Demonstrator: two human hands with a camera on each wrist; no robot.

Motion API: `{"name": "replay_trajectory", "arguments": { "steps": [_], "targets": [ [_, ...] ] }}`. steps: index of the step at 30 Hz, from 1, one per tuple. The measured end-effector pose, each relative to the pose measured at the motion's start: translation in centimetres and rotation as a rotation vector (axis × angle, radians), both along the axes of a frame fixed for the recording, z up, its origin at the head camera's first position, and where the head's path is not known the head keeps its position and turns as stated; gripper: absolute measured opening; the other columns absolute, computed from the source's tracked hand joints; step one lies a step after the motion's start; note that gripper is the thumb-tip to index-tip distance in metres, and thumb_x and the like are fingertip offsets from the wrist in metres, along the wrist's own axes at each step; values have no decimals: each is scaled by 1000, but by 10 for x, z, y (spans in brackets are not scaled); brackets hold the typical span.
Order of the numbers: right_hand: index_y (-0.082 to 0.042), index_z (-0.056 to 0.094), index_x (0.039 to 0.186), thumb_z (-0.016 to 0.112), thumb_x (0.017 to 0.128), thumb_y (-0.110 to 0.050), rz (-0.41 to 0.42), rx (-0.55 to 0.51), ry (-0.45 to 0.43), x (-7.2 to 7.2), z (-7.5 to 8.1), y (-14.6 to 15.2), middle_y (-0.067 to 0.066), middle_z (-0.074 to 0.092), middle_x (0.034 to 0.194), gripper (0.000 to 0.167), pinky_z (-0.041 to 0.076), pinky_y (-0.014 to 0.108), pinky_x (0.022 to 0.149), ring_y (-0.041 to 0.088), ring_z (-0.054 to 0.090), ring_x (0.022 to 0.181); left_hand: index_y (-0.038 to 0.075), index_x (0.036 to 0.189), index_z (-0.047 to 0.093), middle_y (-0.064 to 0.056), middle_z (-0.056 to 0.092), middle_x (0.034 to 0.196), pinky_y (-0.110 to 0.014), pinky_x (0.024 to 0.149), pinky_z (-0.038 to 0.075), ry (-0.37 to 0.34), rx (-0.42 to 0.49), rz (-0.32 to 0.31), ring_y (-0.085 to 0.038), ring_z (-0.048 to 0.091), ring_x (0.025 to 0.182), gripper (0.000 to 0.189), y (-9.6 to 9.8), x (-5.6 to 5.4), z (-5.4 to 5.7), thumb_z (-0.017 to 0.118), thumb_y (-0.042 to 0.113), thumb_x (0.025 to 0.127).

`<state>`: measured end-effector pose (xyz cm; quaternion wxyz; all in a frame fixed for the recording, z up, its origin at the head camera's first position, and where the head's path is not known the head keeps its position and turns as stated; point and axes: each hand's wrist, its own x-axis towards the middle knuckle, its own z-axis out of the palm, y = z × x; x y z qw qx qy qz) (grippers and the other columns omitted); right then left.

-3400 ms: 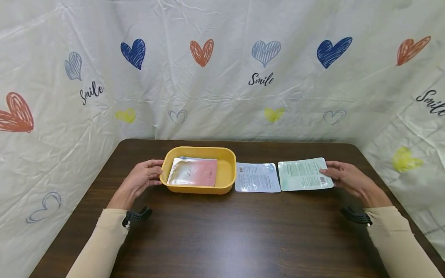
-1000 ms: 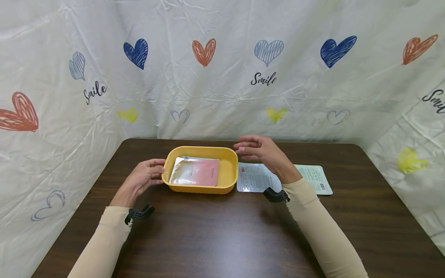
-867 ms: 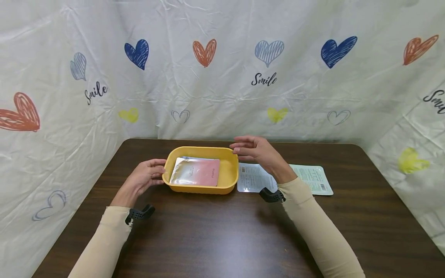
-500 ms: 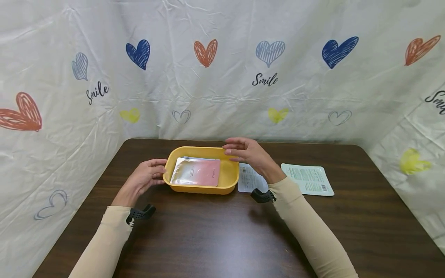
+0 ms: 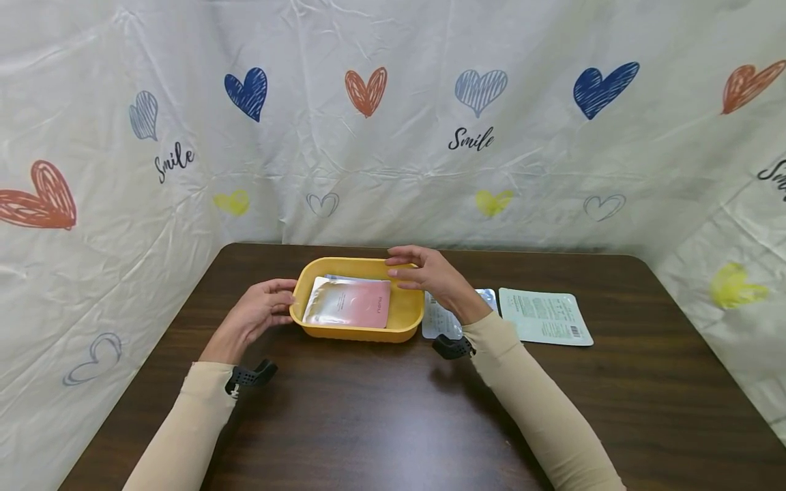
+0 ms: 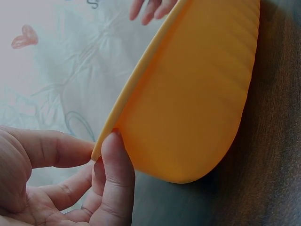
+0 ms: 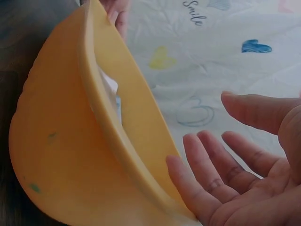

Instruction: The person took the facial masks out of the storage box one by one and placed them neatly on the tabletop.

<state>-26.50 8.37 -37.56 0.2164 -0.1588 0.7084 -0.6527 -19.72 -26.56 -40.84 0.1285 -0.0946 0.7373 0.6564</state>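
Observation:
My left hand (image 5: 258, 310) pinches the left rim of a yellow plastic basket (image 5: 353, 335) between thumb and fingers, plainest in the left wrist view. Inside the basket lies a shiny pink and gold foil packet (image 5: 350, 303), over a bluish one whose edge shows behind it. My right hand (image 5: 432, 276) hovers at the basket's right end, thumb and fingers spread and holding nothing. In the right wrist view its fingers overlap the basket's far wall (image 7: 131, 89). Partly hidden under the right wrist, a pale blue packet (image 5: 437, 320) lies flat, close to the basket.
A pale green packet (image 5: 546, 317) lies flat on the dark wooden table (image 5: 368, 409), right of the blue one. Behind the table hangs a white sheet (image 5: 405, 164) printed with hearts and words. A black band (image 5: 252, 375) sits on each wrist.
My right hand has let go of the green packet, which now lies flat, and has moved left to the basket's right end. My left hand stays at the left rim.

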Motion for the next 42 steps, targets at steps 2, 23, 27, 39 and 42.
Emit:
{"name": "replay_trajectory", "arguments": {
  "steps": [2, 23, 27, 39, 42],
  "targets": [
    [-1, 49, 147, 71, 94, -8, 3, 0, -2, 0, -1, -3, 24, 53, 145, 57, 49, 49, 104, 34, 58, 129, 0, 151, 42, -24, 53, 133, -29, 78, 60, 0, 1, -1, -20, 67, 91, 53, 0, 0, 0, 58, 8, 101],
    [-7, 60, 139, 71, 95, -16, -20, 193, -8, 3, -12, -35, 12, 58, 142, 46, 48, 51, 106, 29, 54, 127, 1, 150, 44, -19, 61, 125, -28, 76, 60, -3, -4, 7, -20, 66, 90, 51, 1, -3, -1, 57, 7, 101],
    [-5, 58, 138, 70, 96, -10, -61, 123, -34, 4, -12, -37, 14, 54, 144, 45, 50, 45, 104, 29, 58, 124, 1, 149, 44, -19, 60, 125, -28, 76, 60, -1, -8, 11, -20, 66, 90, 50, 0, -2, -1, 57, 7, 101],
    [0, 56, 135, 70, 92, 2, -220, 98, 40, 17, -15, -47, 11, 39, 153, 46, 53, 42, 101, 31, 45, 141, 1, 150, 44, -20, 58, 128, -28, 78, 60, -5, -17, 13, -22, 65, 93, 51, 0, 0, 0, 58, 8, 101],
    [-1, 48, 140, 70, 91, 0, -238, 132, 50, 26, -14, -51, 12, 26, 155, 53, 54, 42, 100, 29, 50, 138, 1, 150, 44, -20, 58, 127, -28, 78, 60, -1, -18, 9, -22, 65, 93, 51, 0, -1, 1, 58, 8, 101]
  ]
}}
